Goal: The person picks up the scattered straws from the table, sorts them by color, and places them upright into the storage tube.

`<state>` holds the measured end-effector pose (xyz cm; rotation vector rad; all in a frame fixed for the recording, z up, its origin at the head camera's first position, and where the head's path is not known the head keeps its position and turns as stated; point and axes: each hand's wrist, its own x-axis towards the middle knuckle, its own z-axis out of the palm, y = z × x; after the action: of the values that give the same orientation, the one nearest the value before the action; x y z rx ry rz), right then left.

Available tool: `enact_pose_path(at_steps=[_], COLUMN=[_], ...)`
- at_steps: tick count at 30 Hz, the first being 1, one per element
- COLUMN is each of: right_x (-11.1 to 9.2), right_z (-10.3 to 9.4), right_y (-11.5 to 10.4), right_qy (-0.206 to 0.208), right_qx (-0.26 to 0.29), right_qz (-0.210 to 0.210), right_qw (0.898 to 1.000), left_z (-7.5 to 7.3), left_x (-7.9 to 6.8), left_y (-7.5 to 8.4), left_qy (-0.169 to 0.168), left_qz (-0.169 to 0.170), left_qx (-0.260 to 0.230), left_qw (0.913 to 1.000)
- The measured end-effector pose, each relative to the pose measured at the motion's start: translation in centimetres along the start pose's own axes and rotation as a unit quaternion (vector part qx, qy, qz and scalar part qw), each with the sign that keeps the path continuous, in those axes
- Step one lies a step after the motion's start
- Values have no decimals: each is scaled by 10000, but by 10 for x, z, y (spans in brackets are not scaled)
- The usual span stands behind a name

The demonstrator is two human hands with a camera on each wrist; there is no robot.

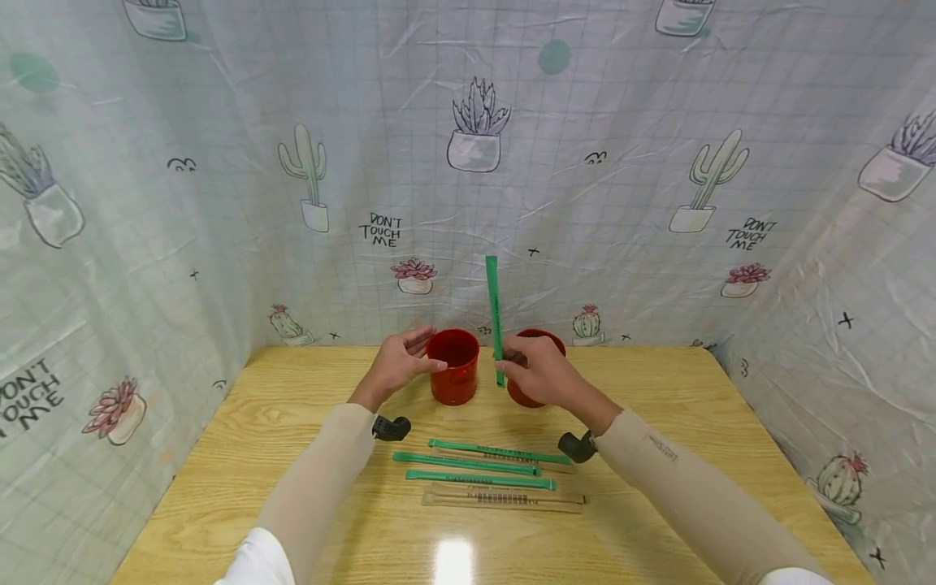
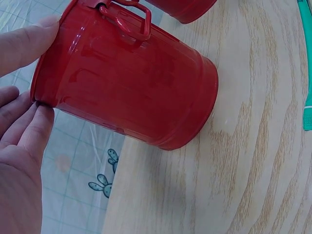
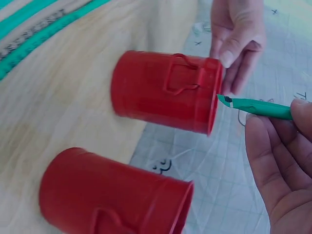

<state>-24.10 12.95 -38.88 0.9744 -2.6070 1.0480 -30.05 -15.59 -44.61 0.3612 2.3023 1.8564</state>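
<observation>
One left hand (image 1: 398,363), fingers straight, touches the rim of the left cup (image 1: 455,386), a glossy red cylinder with a loop handle, its bare red inside showing. Nearer, slim printed green packets (image 1: 480,480) and tan packets (image 1: 504,498) lie on the wood-grained table (image 1: 292,386). Between the cups, the right hand (image 1: 544,371) pinches an upright green packet (image 1: 493,301) low down, partly covering the matching right cup (image 1: 522,396); I cannot tell what that cup contains.

pale wrinkled cactus-print sheet (image 1: 409,106) around yellowish wood-grain tabletop (image 1: 658,386)

the tabletop is bordered at back and sides by the sheet, printed with grid lines and lettering; white glare (image 1: 453,561) is reflected in the wood.
</observation>
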Motion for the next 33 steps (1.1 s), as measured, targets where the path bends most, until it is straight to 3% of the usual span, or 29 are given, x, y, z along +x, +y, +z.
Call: enact_pose_path(at_steps=[8,19,26,33], right_x=[18,43,64,79], right_z=[0,1,8,17], right_y=[-6,-12,-17,-17], right_qy=[-88,-87,-72,62], right_qx=[93,209,394,457], right_qz=[442,738,1078,1165], right_qw=[9989,9970,9934,9921], left_z=[0,-2,-4,-2], left_x=[1,0,1,1], left_y=[-1,0,-2,2], left_qy=[-57,-69,-34,-65], left_qz=[-15,21,22,74], left_qx=[-21,17,33,13], left_qw=[10000,10000,10000,10000])
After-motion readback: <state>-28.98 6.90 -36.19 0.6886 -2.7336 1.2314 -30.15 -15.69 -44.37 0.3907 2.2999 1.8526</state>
